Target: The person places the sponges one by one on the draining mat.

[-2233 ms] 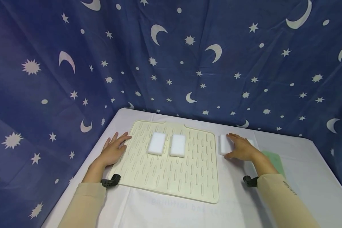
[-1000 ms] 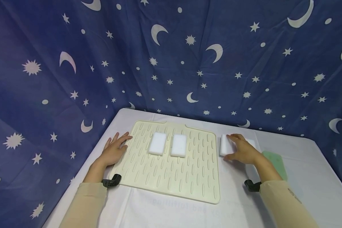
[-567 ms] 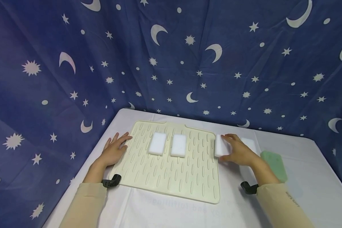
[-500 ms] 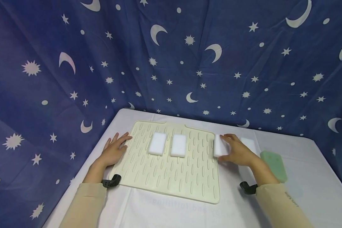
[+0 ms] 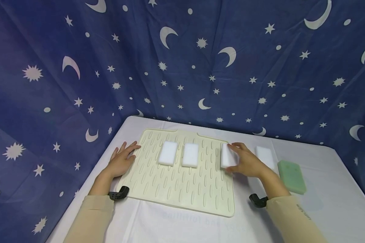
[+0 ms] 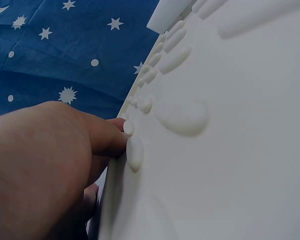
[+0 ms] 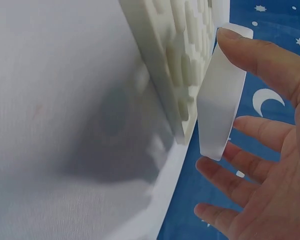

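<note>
One-handed, apparently placing: pinching white block (image 5: 227,158) above mat (image 5: 182,194) with right hand (image 5: 247,162), resting left hand (image 5: 120,162) with fingers outspread; next, probably lower, release.

And here come the sleeves, beige on both arms: the left sleeve (image 5: 88,221) has a line running across it near the cuff, while the right sleeve (image 5: 292,217) carries a short run of dark lettering (image 5: 303,212), too small to read! On to the wrists, and it's a matching black pair: the left wrist device (image 5: 119,193) chunky, bent and dotted with tiny marks, the right wrist device (image 5: 258,201) curving to a rounded end! Beyond them, left hand (image 5: 121,160) and right hand (image 5: 246,160), both bare
</note>
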Tool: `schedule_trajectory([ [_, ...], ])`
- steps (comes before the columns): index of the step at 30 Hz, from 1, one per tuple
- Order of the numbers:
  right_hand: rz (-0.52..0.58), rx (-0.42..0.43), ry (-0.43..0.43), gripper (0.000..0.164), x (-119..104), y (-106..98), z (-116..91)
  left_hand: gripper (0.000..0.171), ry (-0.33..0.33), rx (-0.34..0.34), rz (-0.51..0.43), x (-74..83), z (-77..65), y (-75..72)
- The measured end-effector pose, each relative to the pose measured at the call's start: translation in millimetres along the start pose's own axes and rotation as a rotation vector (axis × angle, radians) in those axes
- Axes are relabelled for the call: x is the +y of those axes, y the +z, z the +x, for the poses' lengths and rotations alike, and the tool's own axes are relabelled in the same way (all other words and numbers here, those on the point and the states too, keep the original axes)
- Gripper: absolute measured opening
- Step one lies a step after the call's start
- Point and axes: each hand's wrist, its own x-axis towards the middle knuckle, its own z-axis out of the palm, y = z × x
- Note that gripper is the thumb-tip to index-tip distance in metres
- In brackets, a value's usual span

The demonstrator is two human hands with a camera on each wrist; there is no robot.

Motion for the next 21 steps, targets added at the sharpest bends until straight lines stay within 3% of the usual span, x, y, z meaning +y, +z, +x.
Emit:
schedule_trajectory([
  [8, 0.013, -0.028, 0.018, 0.100, -12, 6, 6, 0.041, -0.003, 0.001, 0.001, -0.5, 0.0, 0.2],
  [21, 0.007, -0.046, -0.020, 0.099, -29, 17, 16, 0.041, -0.004, -0.001, -0.005, 0.8, -0.8, -0.2],
])
